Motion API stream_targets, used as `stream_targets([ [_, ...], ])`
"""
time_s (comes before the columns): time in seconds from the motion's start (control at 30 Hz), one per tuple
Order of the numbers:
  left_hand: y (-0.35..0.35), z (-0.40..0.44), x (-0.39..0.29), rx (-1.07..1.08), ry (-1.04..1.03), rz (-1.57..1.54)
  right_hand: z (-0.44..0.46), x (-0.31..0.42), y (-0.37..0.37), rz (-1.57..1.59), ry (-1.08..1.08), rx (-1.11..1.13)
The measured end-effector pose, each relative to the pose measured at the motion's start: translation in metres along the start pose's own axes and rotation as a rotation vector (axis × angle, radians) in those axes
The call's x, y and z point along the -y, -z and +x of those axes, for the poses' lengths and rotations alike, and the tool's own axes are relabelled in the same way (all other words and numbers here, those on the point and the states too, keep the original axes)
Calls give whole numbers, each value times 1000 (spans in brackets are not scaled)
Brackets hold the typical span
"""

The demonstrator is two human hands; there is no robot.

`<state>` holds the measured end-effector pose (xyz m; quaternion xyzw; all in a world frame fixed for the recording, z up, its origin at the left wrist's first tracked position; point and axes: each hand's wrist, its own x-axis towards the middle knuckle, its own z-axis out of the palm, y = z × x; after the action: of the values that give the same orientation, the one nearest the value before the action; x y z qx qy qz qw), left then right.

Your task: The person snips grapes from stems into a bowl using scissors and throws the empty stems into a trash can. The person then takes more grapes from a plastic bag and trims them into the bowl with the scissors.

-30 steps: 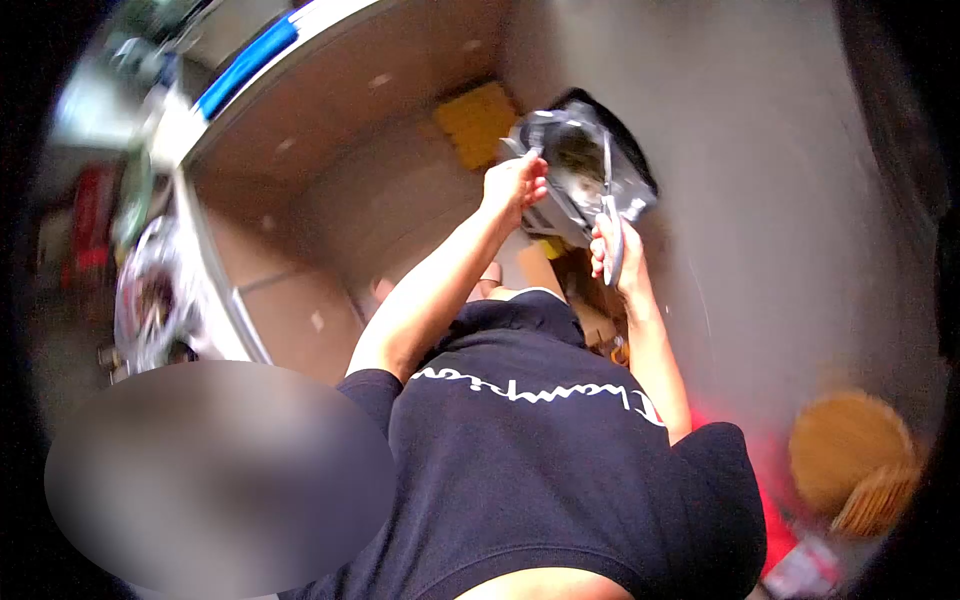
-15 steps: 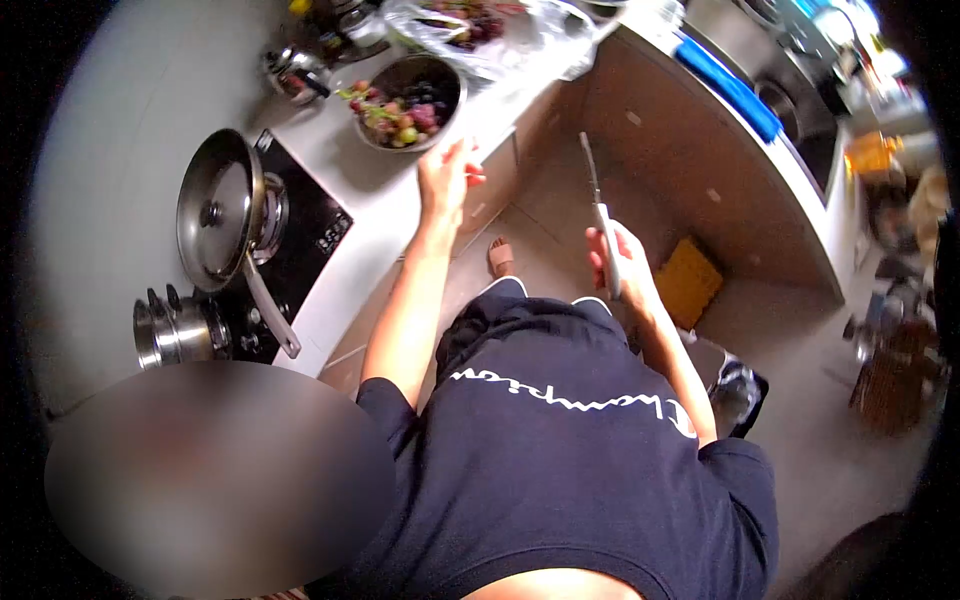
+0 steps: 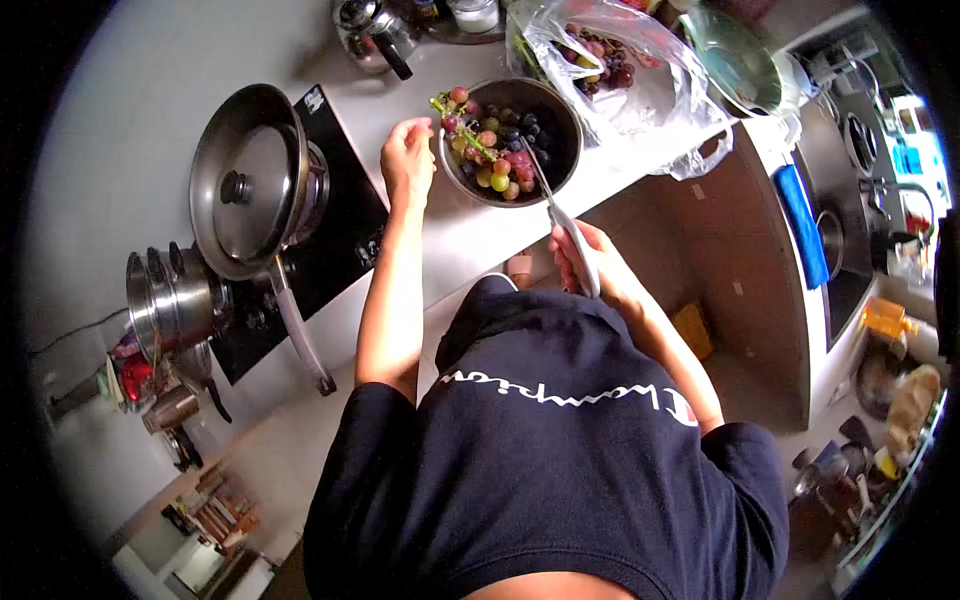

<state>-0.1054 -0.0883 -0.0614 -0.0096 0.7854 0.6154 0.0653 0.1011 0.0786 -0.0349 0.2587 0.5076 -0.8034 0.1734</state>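
In my right hand (image 3: 607, 268) is a pair of scissors (image 3: 574, 248) with pale grey handles. Their blades point up and left, reaching over the rim of a metal bowl (image 3: 572, 150) to the fruit inside. The bowl holds a bunch of red and green grapes (image 3: 487, 150) on a green stem, with dark grapes (image 3: 535, 130) beside it. Just left of the bowl, my left hand (image 3: 408, 160) has loosely bent fingers, apart from the grapes, and nothing shows in it.
Behind the bowl, a clear plastic bag (image 3: 690, 135) holds more grapes. A glass bowl (image 3: 735, 60) stands at the back right. To the left, a lidded pan (image 3: 245, 185) sits on the black stove (image 3: 335, 215), its handle sticking out. A kettle (image 3: 372, 35) stands behind.
My view has shifted, and I am closer to the counter. The scissors have moved from above the floor to the bowl of grapes. My left hand is now left of the bowl.
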Motion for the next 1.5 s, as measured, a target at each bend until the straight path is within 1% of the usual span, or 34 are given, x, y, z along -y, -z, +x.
stream_targets([
  [0.03,-1,2,0,-22,17,2,6,4,2,-10,-21,16],
  [0.1,1,2,-8,-15,25,-105,9,16,-6,103,-103,165],
  [0.17,-1,6,-18,-35,33,-97,28,27,-2,81,-150,204],
  [0.23,-5,9,-23,26,59,43,43,37,0,121,-168,254],
  [0.3,-10,12,-23,8,97,74,61,42,3,142,-210,298],
  [0.37,-8,14,-17,58,28,150,65,45,1,230,-303,353],
  [0.4,-11,13,-18,29,42,80,66,50,4,224,-309,392],
  [0.43,-13,9,-17,21,53,83,65,49,8,224,-322,397],
  [0.5,-14,8,-18,-11,84,-29,62,49,14,79,-244,369],
  [0.53,-16,7,-21,-38,82,-54,61,49,19,50,-274,341],
  [0.57,-12,2,-26,-20,96,-41,52,46,17,72,-283,331],
  [0.63,-13,-3,-31,-19,61,-26,46,51,24,-7,-347,348],
  [0.67,-13,-5,-32,-28,11,-13,45,50,25,-12,-341,389],
  [0.87,-16,-15,-42,-18,13,0,42,47,27,-96,-331,371],
  [1.0,-16,-18,-43,-6,5,-55,43,46,27,-68,-329,358],
  [1.1,-15,-20,-42,14,-6,-37,43,43,21,-85,-296,323],
  [1.17,-15,-19,-43,11,-21,-58,44,41,21,-153,-173,329],
  [1.27,-16,-18,-41,13,-9,-43,40,40,24,-200,-182,337],
  [1.4,-16,-18,-42,16,-19,-32,34,40,26,-187,-158,297],
  [1.47,-15,-17,-43,34,-38,-57,35,41,26,-45,-178,301],
  [1.5,-15,-22,-44,37,-41,-56,32,41,25,-42,-174,300],
])
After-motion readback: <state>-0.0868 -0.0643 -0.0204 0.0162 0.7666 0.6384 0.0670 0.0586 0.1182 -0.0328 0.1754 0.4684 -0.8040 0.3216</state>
